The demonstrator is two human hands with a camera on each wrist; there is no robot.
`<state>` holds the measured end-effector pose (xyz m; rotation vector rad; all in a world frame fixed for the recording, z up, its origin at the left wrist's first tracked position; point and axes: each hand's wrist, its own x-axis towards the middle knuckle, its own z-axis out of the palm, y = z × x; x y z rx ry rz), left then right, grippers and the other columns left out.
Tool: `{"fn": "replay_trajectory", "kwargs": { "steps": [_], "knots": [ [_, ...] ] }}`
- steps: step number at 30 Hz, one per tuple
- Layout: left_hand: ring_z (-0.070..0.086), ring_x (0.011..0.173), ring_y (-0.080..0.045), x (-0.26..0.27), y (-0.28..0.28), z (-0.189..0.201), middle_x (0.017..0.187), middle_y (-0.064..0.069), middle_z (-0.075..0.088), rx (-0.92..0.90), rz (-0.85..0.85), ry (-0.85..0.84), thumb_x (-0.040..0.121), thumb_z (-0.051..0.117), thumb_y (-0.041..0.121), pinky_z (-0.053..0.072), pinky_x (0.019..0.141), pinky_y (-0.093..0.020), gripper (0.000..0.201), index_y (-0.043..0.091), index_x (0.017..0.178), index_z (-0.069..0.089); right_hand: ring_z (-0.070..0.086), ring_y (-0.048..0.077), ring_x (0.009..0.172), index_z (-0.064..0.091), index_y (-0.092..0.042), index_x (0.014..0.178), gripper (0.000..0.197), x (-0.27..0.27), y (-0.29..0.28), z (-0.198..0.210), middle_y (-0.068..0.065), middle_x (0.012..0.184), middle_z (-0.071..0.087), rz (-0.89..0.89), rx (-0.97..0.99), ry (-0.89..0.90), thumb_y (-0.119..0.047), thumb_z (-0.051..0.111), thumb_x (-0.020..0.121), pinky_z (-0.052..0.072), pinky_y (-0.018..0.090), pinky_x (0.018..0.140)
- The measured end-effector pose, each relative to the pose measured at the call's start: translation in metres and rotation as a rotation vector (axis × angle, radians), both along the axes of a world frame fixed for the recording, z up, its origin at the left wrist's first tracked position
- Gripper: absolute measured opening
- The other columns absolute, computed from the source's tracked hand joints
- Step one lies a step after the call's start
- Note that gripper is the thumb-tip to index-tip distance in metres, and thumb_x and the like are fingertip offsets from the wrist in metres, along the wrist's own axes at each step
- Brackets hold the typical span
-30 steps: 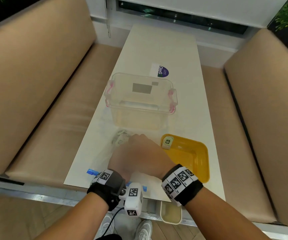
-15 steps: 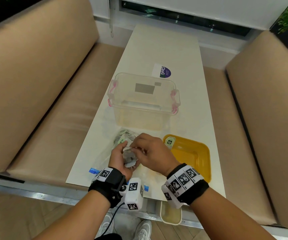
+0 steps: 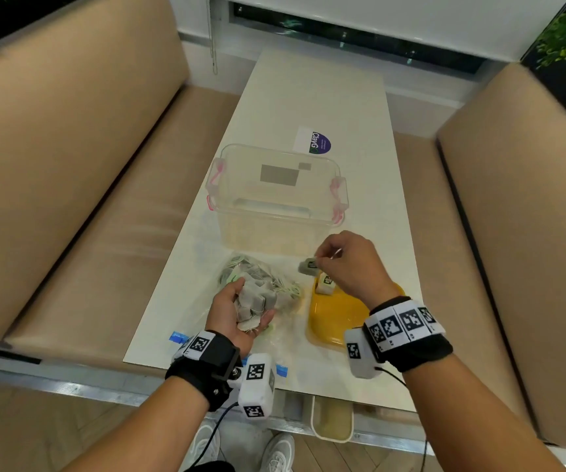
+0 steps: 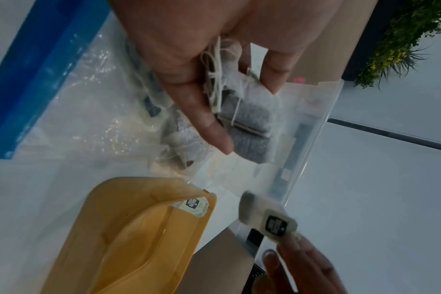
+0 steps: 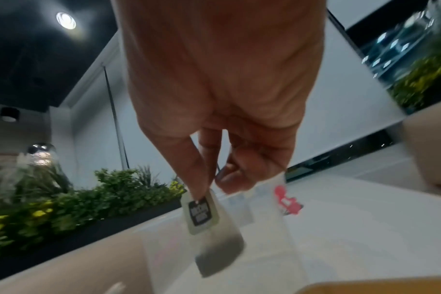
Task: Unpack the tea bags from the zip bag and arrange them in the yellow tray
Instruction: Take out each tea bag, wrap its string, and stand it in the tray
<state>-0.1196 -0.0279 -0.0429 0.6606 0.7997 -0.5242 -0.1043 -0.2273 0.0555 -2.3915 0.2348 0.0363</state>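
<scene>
- Left hand (image 3: 232,308) cups a clump of tea bags (image 3: 254,298) over the zip bag (image 3: 257,277); right hand (image 3: 346,264) pinches one tea bag (image 3: 308,266) above the yellow tray (image 3: 329,321) corner.
- Step: moving bags one by one. Next: lower it beside the one tea bag in the tray (image 3: 326,283).
- Counts: one tray, one zip bag, one clear box (image 3: 274,199); clump uncountable.

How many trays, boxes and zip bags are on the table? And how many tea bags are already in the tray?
Yellow tray: 1
Clear box: 1
Zip bag: 1
Tea bag in the tray: 1
Total: 4
</scene>
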Motion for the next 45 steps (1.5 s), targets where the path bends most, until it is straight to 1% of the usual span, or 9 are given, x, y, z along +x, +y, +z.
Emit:
{"fn": "replay_trajectory", "kwargs": {
  "steps": [3,6,11,15,20,26,32,42,45],
  "knots": [
    [0.073,0.084,-0.033,-0.001,0.0,0.002,0.121,-0.016,0.067,0.009,-0.01,-0.018,0.089,0.069,0.031,0.061,0.062,-0.036,0.038,0.016,0.124,0.064,0.06,0.011,0.081,0.072,-0.02,0.078,0.015,0.0,-0.022,-0.005,-0.005,0.084,0.067,-0.022,-0.122,0.033,-0.008,0.065,0.081,0.047,0.022,0.067],
    [0.07,0.09,-0.033,-0.003,-0.001,0.003,0.115,-0.015,0.068,0.023,-0.014,-0.028,0.09,0.068,0.03,0.061,0.059,-0.036,0.036,0.016,0.123,0.065,0.062,0.011,0.078,0.072,-0.02,0.075,0.016,-0.003,-0.037,-0.014,-0.007,0.076,0.067,-0.054,-0.09,0.089,-0.007,0.067,0.081,0.047,0.021,0.064],
    [0.069,0.093,-0.033,-0.004,-0.002,0.003,0.114,-0.015,0.068,0.036,-0.015,-0.037,0.091,0.067,0.03,0.061,0.057,-0.036,0.038,0.014,0.126,0.064,0.066,0.018,0.077,0.074,-0.018,0.074,0.014,-0.006,-0.051,-0.031,-0.002,0.075,0.069,-0.113,-0.051,0.151,-0.005,0.071,0.079,0.055,0.031,0.071],
    [0.07,0.093,-0.031,-0.005,-0.002,0.004,0.112,-0.013,0.069,0.053,-0.021,-0.045,0.092,0.066,0.03,0.062,0.063,-0.036,0.032,0.016,0.121,0.065,0.069,0.022,0.072,0.072,-0.018,0.072,0.017,-0.008,-0.055,-0.042,0.004,0.075,0.07,-0.143,-0.057,0.207,-0.002,0.071,0.079,0.054,0.028,0.06],
    [0.07,0.093,-0.029,-0.006,-0.003,0.005,0.109,-0.011,0.07,0.064,-0.025,-0.049,0.092,0.066,0.031,0.061,0.066,-0.037,0.03,0.017,0.118,0.066,0.069,0.02,0.061,0.072,-0.01,0.077,0.011,-0.009,-0.05,-0.054,0.007,0.071,0.069,-0.18,-0.024,0.267,0.0,0.068,0.081,0.041,0.013,0.042],
    [0.069,0.097,-0.03,-0.007,-0.004,0.006,0.111,-0.011,0.068,0.068,-0.033,-0.055,0.093,0.065,0.031,0.06,0.064,-0.037,0.03,0.018,0.12,0.065,0.068,0.014,0.053,0.069,-0.014,0.073,0.017,-0.005,-0.04,-0.065,0.001,0.065,0.067,-0.181,-0.045,0.263,-0.004,0.062,0.084,0.051,0.02,0.05],
    [0.068,0.101,-0.032,-0.006,-0.004,0.004,0.115,-0.012,0.068,0.07,-0.038,-0.047,0.093,0.065,0.031,0.061,0.059,-0.037,0.032,0.018,0.122,0.065,0.069,0.025,0.075,0.069,-0.018,0.073,0.022,-0.005,-0.035,-0.072,0.008,0.081,0.071,-0.161,-0.126,0.253,-0.003,0.056,0.082,0.059,0.036,0.072],
    [0.067,0.103,-0.031,-0.005,-0.004,0.001,0.117,-0.01,0.067,0.059,-0.045,-0.042,0.092,0.067,0.03,0.061,0.06,-0.038,0.032,0.018,0.122,0.065,0.066,0.024,0.079,0.07,-0.018,0.08,0.023,-0.005,-0.033,-0.08,0.008,0.087,0.071,-0.172,-0.166,0.26,-0.001,0.055,0.081,0.058,0.034,0.072],
    [0.068,0.105,-0.032,-0.005,-0.004,-0.001,0.12,-0.011,0.067,0.061,-0.049,-0.042,0.091,0.067,0.031,0.06,0.061,-0.037,0.037,0.019,0.126,0.064,0.06,0.02,0.085,0.068,-0.019,0.093,0.021,-0.005,-0.034,-0.08,0.008,0.097,0.07,-0.196,-0.144,0.266,-0.003,0.059,0.083,0.05,0.028,0.071]
  ]
}}
